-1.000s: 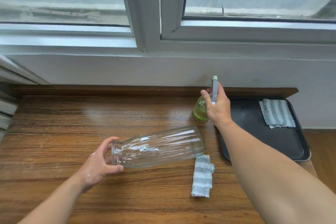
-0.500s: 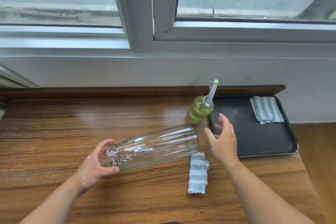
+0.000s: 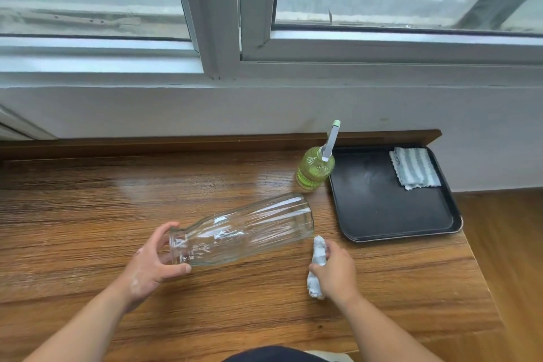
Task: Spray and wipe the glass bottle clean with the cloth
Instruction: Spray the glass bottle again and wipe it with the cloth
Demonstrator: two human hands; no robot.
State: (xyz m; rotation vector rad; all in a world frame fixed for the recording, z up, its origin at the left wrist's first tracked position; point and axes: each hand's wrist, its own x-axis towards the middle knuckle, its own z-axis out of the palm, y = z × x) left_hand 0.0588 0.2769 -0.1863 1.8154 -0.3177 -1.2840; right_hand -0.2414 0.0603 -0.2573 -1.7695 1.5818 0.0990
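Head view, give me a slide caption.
Left hand steadies tilted glass bottle; right hand grips cloth beside it.

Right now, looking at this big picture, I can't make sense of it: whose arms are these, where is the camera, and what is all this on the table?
There is no machine here: a person wears a camera on the head, looking down at both bare hands. The left hand grips the neck of a clear ribbed glass bottle, held tilted on its side over the brown wooden table. The right hand is closed around a rolled striped grey-white cloth beside the bottle's base. Behind stands a green spray bottle with a grey nozzle. Right of it lies a black tray with a second folded striped cloth in its far corner.
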